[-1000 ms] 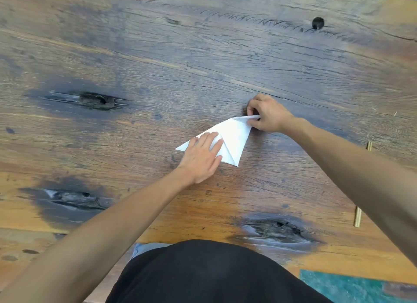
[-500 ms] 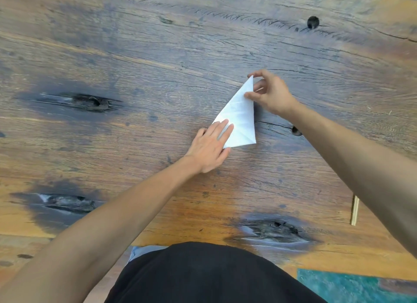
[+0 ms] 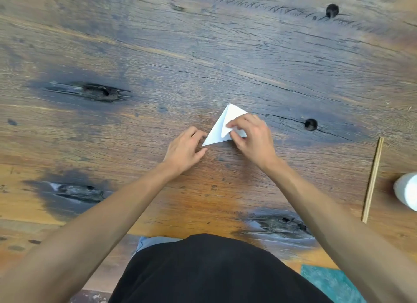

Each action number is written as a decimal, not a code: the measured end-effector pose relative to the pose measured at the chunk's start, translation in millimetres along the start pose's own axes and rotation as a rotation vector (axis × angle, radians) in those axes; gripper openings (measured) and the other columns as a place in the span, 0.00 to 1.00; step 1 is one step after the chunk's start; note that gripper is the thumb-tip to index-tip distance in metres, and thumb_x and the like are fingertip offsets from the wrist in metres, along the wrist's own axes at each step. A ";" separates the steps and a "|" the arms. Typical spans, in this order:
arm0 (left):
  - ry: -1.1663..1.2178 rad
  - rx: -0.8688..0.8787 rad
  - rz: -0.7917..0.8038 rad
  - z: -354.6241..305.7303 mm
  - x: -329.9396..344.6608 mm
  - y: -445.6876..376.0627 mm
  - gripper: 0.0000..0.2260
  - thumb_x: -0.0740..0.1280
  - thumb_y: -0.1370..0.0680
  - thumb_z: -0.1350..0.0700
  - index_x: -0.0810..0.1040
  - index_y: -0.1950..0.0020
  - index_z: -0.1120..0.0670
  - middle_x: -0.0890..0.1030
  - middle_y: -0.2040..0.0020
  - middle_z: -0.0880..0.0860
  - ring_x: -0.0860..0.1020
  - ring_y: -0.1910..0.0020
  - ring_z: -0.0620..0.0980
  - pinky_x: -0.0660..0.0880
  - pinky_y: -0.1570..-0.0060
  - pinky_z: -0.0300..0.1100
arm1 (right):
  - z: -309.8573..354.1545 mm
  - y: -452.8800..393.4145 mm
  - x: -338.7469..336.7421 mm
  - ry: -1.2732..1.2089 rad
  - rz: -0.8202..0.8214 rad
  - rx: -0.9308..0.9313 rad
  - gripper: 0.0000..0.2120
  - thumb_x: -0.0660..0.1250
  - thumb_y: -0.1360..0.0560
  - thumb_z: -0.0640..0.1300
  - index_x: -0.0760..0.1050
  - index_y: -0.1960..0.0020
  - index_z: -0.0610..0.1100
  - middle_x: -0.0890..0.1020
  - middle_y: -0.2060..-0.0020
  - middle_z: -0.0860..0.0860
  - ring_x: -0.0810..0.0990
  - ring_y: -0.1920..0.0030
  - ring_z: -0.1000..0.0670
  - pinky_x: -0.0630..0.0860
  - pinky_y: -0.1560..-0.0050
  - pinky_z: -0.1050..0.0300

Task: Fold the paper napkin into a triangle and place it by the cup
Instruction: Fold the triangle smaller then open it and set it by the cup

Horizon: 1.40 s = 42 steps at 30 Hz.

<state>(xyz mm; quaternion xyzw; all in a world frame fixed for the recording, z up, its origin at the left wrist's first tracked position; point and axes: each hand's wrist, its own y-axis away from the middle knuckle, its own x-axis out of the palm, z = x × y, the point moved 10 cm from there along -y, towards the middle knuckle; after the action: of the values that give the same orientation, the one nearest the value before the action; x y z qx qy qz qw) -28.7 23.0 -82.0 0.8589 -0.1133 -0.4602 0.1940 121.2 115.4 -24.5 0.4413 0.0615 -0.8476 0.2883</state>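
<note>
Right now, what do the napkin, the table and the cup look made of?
Napkin: thin white paper, matte; it holds sharp creases. Table: old solid wood, dull finish, with visible grain, cracks and dark knots. Cup: white and matte, perhaps paper or foam; only part shows at the edge, so I cannot be sure.

The desk is weathered wood, rough-grained and cracked, with dark knots and a matt finish. The napkin is white matt paper, creased. At three o'clock lie a thin pale wooden stick and a smooth white cup.

Weathered wooden tabletop with dark knots; teal floor below.
</note>
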 end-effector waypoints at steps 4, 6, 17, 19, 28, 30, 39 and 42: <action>0.012 0.007 -0.038 -2.1 1.0 3.1 0.15 0.69 0.21 0.52 0.77 0.35 0.53 0.77 0.45 0.51 0.77 0.44 0.52 0.77 0.46 0.50 | 6.4 5.7 22.6 0.045 0.026 -0.041 0.07 0.74 0.25 0.39 0.87 0.48 0.45 0.85 0.52 0.50 0.82 0.52 0.42 0.74 0.51 0.47; 0.035 0.005 -0.063 -2.1 -0.8 4.0 0.15 0.69 0.21 0.52 0.78 0.35 0.54 0.78 0.46 0.52 0.77 0.45 0.52 0.77 0.47 0.50 | 6.2 6.5 32.2 0.067 0.058 -0.047 0.07 0.74 0.24 0.41 0.86 0.47 0.46 0.84 0.51 0.51 0.82 0.50 0.43 0.69 0.51 0.50; 0.082 0.044 -0.167 -0.8 -6.8 9.9 0.12 0.72 0.21 0.54 0.81 0.40 0.56 0.80 0.51 0.53 0.78 0.52 0.53 0.78 0.52 0.49 | 12.3 -0.2 60.6 0.077 0.183 -0.073 0.08 0.74 0.23 0.45 0.85 0.44 0.46 0.83 0.47 0.50 0.81 0.47 0.44 0.74 0.47 0.45; 0.102 0.041 -0.182 0.3 -7.5 10.9 0.11 0.72 0.21 0.55 0.81 0.40 0.57 0.81 0.50 0.53 0.79 0.52 0.53 0.79 0.51 0.50 | 12.8 -0.4 64.3 0.081 0.204 -0.077 0.09 0.74 0.22 0.45 0.85 0.43 0.46 0.83 0.46 0.49 0.81 0.46 0.44 0.74 0.46 0.45; 0.112 0.069 -0.208 0.2 -8.4 12.2 0.11 0.72 0.21 0.55 0.81 0.41 0.57 0.81 0.50 0.53 0.80 0.53 0.52 0.79 0.52 0.50 | 8.6 3.1 69.6 0.091 0.228 -0.078 0.10 0.74 0.23 0.47 0.85 0.42 0.46 0.82 0.44 0.49 0.82 0.47 0.45 0.74 0.46 0.45; 0.112 0.078 -0.215 -0.3 -8.1 12.9 0.11 0.72 0.21 0.55 0.81 0.41 0.57 0.81 0.51 0.52 0.79 0.53 0.53 0.79 0.53 0.50 | 7.6 3.7 69.6 0.084 0.223 -0.079 0.10 0.74 0.23 0.46 0.85 0.43 0.45 0.83 0.44 0.49 0.82 0.48 0.44 0.75 0.46 0.45; 0.074 0.100 -0.210 -3.2 -6.4 14.5 0.10 0.71 0.21 0.57 0.82 0.40 0.58 0.82 0.50 0.53 0.78 0.51 0.53 0.79 0.53 0.50 | 5.2 5.6 68.6 0.080 0.193 -0.105 0.09 0.75 0.24 0.45 0.86 0.45 0.44 0.83 0.45 0.48 0.83 0.50 0.45 0.75 0.48 0.46; 0.062 0.101 -0.195 -4.8 -6.5 14.4 0.11 0.71 0.20 0.57 0.81 0.40 0.58 0.82 0.49 0.53 0.78 0.50 0.54 0.80 0.53 0.52 | 4.3 6.0 68.8 0.080 0.188 -0.113 0.09 0.75 0.23 0.45 0.86 0.45 0.44 0.83 0.45 0.48 0.83 0.50 0.45 0.76 0.47 0.46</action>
<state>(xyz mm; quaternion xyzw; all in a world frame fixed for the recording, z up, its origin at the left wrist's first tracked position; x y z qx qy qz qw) -28.5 13.6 -68.4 0.8884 -0.0462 -0.4438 0.1081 90.8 79.0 -74.9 0.4614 0.0788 -0.7937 0.3884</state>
